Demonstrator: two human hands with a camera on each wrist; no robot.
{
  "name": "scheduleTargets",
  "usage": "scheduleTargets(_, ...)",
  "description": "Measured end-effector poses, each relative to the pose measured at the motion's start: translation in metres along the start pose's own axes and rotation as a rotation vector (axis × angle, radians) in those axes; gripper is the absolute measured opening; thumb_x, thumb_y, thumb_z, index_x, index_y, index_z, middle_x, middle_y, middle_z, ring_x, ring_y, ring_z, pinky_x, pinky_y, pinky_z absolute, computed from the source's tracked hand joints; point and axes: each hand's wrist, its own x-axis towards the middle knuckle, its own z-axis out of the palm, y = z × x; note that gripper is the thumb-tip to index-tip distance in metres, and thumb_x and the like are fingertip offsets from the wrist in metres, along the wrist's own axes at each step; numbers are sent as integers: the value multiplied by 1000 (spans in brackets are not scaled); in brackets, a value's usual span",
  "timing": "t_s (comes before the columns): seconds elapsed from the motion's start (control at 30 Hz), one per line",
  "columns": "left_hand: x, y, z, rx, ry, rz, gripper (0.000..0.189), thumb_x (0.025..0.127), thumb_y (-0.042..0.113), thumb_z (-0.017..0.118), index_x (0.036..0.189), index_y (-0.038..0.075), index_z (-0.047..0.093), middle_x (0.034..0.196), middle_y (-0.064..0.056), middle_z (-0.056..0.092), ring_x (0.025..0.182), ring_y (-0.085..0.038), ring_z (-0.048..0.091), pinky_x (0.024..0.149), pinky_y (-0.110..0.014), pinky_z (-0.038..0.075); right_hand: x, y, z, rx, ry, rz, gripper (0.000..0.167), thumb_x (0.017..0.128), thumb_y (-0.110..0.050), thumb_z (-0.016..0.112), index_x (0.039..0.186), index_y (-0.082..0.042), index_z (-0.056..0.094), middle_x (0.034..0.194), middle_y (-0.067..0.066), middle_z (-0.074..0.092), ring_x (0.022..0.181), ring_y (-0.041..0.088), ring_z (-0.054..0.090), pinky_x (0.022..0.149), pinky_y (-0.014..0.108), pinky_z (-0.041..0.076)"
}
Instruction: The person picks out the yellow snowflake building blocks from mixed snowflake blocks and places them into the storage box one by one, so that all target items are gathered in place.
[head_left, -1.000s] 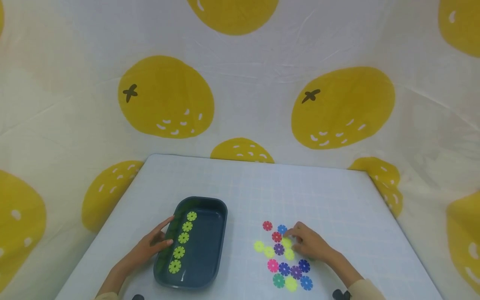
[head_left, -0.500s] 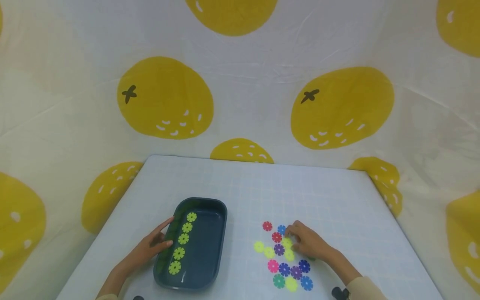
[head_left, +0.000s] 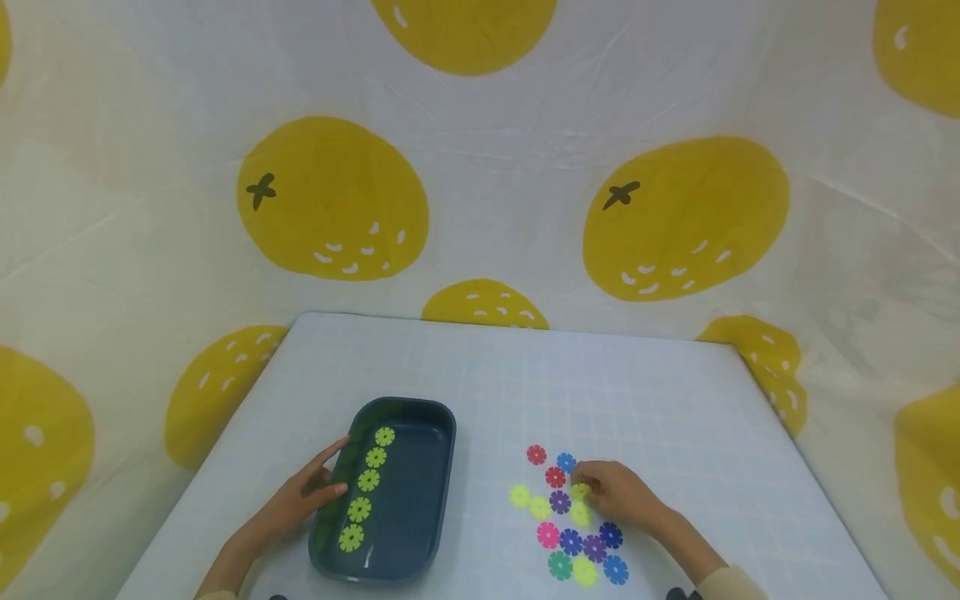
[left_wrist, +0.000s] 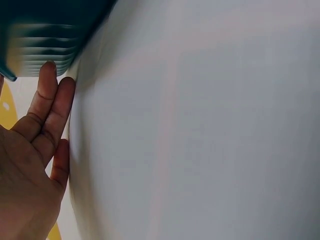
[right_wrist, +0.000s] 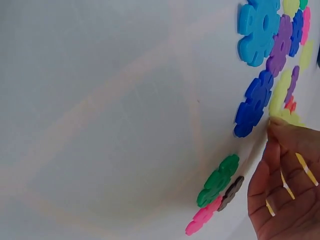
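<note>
A dark blue-green rectangular tray [head_left: 405,517] stands left of centre, with a column of several yellow-green flower-shaped discs [head_left: 368,480] along its left side. My left hand [head_left: 296,500] holds the tray's left edge, thumb over the rim; in the left wrist view its other fingers [left_wrist: 47,90] lie against the outer wall. My right hand [head_left: 618,492] is over the group of loose discs at the right. Its thumb and fingertips pinch a yellow flower-shaped disc [head_left: 580,492], whose far part shows between blue and purple discs in the right wrist view.
Around the right hand lie loose discs: red [head_left: 536,454], light blue [head_left: 566,462], pink [head_left: 548,534], purple [head_left: 595,547], teal [head_left: 560,565] and more yellow ones [head_left: 520,496]. Green [right_wrist: 218,181] and pink discs lie below the hand in the right wrist view. A patterned cloth [head_left: 510,208] hangs behind the table.
The right hand has drawn slightly nearer, its fingertips closing on the yellow disc, which has shifted a little right. The left hand and tray stay put.
</note>
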Motion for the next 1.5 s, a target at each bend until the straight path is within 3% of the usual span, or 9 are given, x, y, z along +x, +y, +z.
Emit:
scheduleTargets(0.13,0,0,1,2,0,1,74,94,43,66,156,39,25,145,-9,45,112,-24,47,97,-56,40,-2,4,3,30,33,17,18,87,-7,71,101,-17,74,99,-3,72,95,19,67,84,42,55)
scheduleTargets(0.47,-2,2,0,7,7,4,74,94,42,66,156,38,26,134,-8,52,109,-23,48,95,-54,41,-6,5,5,271,159,229,14,83,-11,75,97,-13,76,92,-1,72,82,14,65,78,38,56)
scheduleTargets(0.67,-2,2,0,5,8,3,74,94,44,65,156,39,25,139,-9,49,110,-24,48,97,-55,40,-7,5,5,476,164,376,23,83,-13,76,102,-2,73,82,4,74,71,17,70,70,32,56)
scheduleTargets(0.87,-2,2,0,5,4,4,74,94,44,65,156,39,25,145,-11,45,112,-25,47,98,-59,40,-7,7,5,539,169,490,29,84,-14,75,107,2,72,77,4,73,69,18,70,69,30,55)
scheduleTargets(1.0,-2,2,0,8,6,-7,74,94,45,65,156,40,25,144,-10,47,113,-25,47,99,-60,39,-8,7,5,590,165,544,32,85,-14,74,111,4,70,79,4,73,69,18,71,69,28,55)
scheduleTargets(1.23,-1,1,0,4,8,-14,74,94,46,65,156,41,25,127,-7,53,110,-24,47,94,-53,42,-11,7,5,731,174,594,35,85,-15,77,114,4,69,85,8,75,71,21,73,66,28,56)
scheduleTargets(1.5,-1,1,1,4,11,-8,74,93,45,65,155,41,25,125,-7,54,110,-24,47,95,-54,41,-11,9,7,821,166,631,32,84,-12,77,111,4,70,87,10,75,74,22,74,67,28,56)
